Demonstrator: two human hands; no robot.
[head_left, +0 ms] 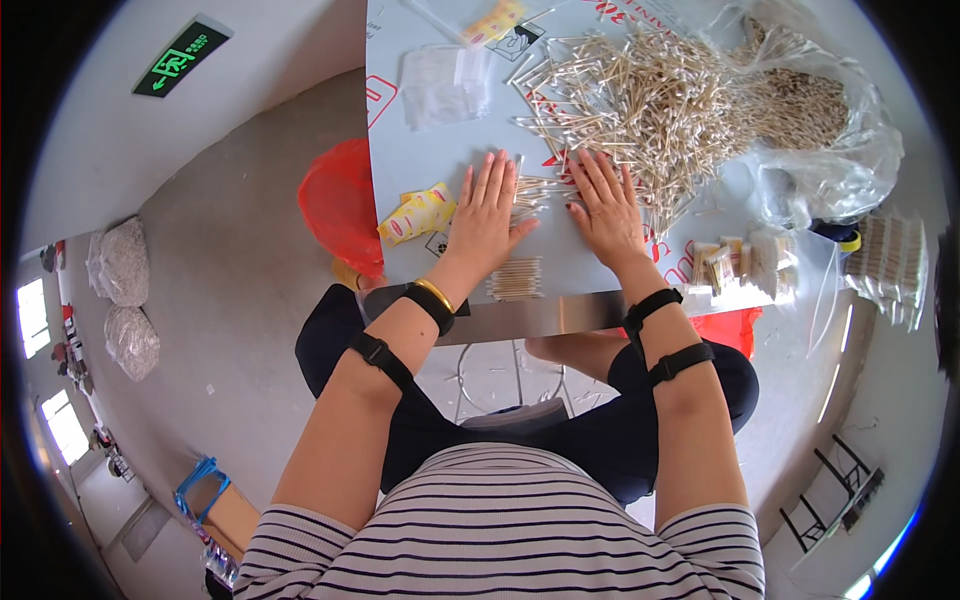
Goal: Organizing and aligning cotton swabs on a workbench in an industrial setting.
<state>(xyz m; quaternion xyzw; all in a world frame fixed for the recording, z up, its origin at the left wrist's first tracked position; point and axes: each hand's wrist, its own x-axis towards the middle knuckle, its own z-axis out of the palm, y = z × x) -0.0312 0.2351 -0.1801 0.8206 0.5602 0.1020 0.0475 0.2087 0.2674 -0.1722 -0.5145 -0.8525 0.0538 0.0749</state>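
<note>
My left hand (pixel 488 218) lies palm down on the grey-blue tabletop (pixel 420 150) with its fingers stretched out. A small group of cotton swabs (pixel 530 196) lies against its fingers, between my two hands. My right hand (pixel 608 212) is also flat, fingers extended, at the near left edge of a large loose heap of cotton swabs (pixel 650 100). What lies under the palms is hidden. Nearer the table's front edge, a neat row of cotton swabs (pixel 515 279) lies side by side. Yellow printed packets (pixel 418 213) sit just left of my left hand.
Clear small bags (pixel 447 85) lie stacked at the far left. A large clear plastic bag (pixel 840 180) holding more swabs spreads over the right side. Packed swab bundles (pixel 728 262) stand at the near right. A red plastic bag (pixel 340 205) hangs beside the left edge.
</note>
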